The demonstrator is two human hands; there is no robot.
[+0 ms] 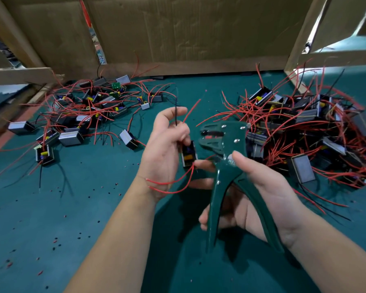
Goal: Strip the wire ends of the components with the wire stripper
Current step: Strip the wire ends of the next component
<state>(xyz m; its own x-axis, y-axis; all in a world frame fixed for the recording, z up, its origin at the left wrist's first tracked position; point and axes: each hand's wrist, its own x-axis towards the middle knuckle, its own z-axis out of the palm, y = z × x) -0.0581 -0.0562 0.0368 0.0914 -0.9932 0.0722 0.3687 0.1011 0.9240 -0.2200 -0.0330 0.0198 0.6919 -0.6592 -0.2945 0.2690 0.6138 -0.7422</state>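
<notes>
Now, left hand pinches a boxy component; right hand grips the green wire stripper.

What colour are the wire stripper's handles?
Dark green, matching its head; the wire stripper shows clearly in the head view, gripped by the right hand.

Both bare forearms reach up from the lower edge, palms turned inward: left hand curled round a component, right hand gripping wire stripper handles.
</notes>
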